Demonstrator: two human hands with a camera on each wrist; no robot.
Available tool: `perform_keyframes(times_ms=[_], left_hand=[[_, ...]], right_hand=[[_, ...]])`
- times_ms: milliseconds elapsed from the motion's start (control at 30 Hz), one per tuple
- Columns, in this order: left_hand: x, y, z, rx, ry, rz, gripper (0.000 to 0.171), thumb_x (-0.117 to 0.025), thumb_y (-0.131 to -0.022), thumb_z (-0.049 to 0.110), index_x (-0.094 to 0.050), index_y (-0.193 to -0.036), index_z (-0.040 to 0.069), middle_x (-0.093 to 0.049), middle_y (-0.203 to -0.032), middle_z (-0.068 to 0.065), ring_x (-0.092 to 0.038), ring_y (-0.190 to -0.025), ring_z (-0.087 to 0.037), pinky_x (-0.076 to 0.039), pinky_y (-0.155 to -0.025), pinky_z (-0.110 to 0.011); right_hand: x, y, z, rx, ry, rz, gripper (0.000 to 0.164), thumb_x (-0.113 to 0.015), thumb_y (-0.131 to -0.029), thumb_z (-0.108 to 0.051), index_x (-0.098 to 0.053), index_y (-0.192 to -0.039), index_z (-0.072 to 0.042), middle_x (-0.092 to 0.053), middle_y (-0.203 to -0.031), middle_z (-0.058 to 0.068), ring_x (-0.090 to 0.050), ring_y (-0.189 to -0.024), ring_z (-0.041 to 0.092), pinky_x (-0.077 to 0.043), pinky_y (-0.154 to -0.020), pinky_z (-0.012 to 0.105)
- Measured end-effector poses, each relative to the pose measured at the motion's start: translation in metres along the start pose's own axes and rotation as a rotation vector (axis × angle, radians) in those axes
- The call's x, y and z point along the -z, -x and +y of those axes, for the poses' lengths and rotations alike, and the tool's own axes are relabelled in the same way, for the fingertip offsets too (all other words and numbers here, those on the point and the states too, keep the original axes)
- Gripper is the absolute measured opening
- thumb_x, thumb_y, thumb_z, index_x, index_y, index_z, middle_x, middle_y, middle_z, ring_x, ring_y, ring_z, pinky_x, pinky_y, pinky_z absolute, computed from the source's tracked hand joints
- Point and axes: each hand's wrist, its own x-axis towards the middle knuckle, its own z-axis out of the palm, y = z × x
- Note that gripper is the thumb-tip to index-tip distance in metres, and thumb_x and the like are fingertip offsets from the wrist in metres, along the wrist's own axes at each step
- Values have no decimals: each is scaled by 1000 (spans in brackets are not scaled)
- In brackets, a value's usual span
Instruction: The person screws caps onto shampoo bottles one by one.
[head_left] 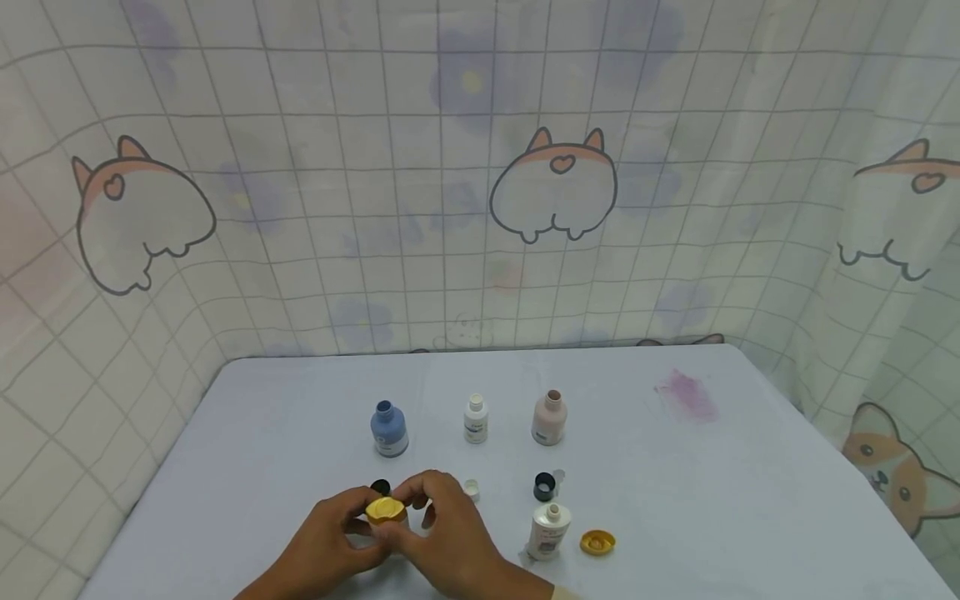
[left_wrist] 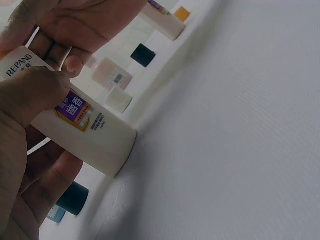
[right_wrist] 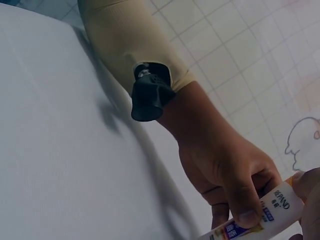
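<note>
A white lotion bottle (left_wrist: 100, 142) with a purple and gold label and a yellow cap (head_left: 386, 508) on its top is between both hands. My left hand (head_left: 318, 537) grips its body, the thumb across the front, as the left wrist view shows. My right hand (head_left: 453, 533) pinches at the cap, its thumb and forefinger on either side of the rim. The bottle's base is close over the white table. A black cap (head_left: 381, 487) lies just behind the hands, partly hidden. To their right stands a similar white bottle (head_left: 549, 533), uncapped, with a loose yellow cap (head_left: 597, 542) beside it.
Along the back stand an uncapped blue bottle (head_left: 389, 432), a small white bottle (head_left: 476, 420) and a pink bottle (head_left: 550, 418). Nearer are a white cap (head_left: 471, 489) and a black cap (head_left: 544, 487). A pink stain (head_left: 688, 396) marks the table's right side. Curtains surround the table.
</note>
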Motion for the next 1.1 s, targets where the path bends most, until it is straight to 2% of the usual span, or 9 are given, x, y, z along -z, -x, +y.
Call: perform_keyframes(times_ms=[133,367,600,800,933,1100], left_hand=[[-1,0,-1,-13,6,9,38,-76,-77,41,-58,-106,24,-61,-99,10,-62,-88,-10,-54,-77,-22],[1,0,0,-44,50,20,40,-78,-76,35,-58,-107,21,-62,-101,8,-63,-89,-11,-54,-78,-24],[3,1,1,-32,26,32,41,-77,-76,38,-57,-108,22,-62,-102,9,-63,-90,-10,-54,-78,-23],[7,2,4,-39,22,64,41,-78,-75,39,-58,-107,23,-62,-102,10,-62,-90,-11,-54,-77,-25],[10,3,7,-39,20,86,42,-78,-74,40,-59,-108,24,-62,-102,10,-62,-90,-11,-54,-76,-25],[14,4,8,-11,1,127,42,-78,-72,43,-60,-106,26,-62,-101,11,-62,-87,-9,-54,-75,-23]], right_hand=[[5,4,2,31,52,6,30,-62,-86,-49,-54,-107,-30,-51,-98,-14,-52,-88,12,-48,-72,22],[12,10,4,3,67,-9,20,-63,-89,-38,-56,-104,-27,-52,-92,-14,-52,-81,7,-50,-69,22],[16,15,4,34,51,-65,20,-61,-92,-34,-56,-107,-22,-54,-97,-15,-52,-86,1,-51,-73,22],[21,22,7,0,14,-120,22,-61,-92,-33,-57,-111,-22,-57,-99,-11,-53,-85,2,-50,-73,21],[26,25,9,-37,4,-146,25,-61,-91,-34,-57,-112,-21,-57,-97,-13,-53,-84,3,-50,-72,21],[30,29,11,-27,-2,-144,24,-61,-92,-34,-57,-112,-22,-58,-97,-12,-54,-85,4,-51,-74,22]])
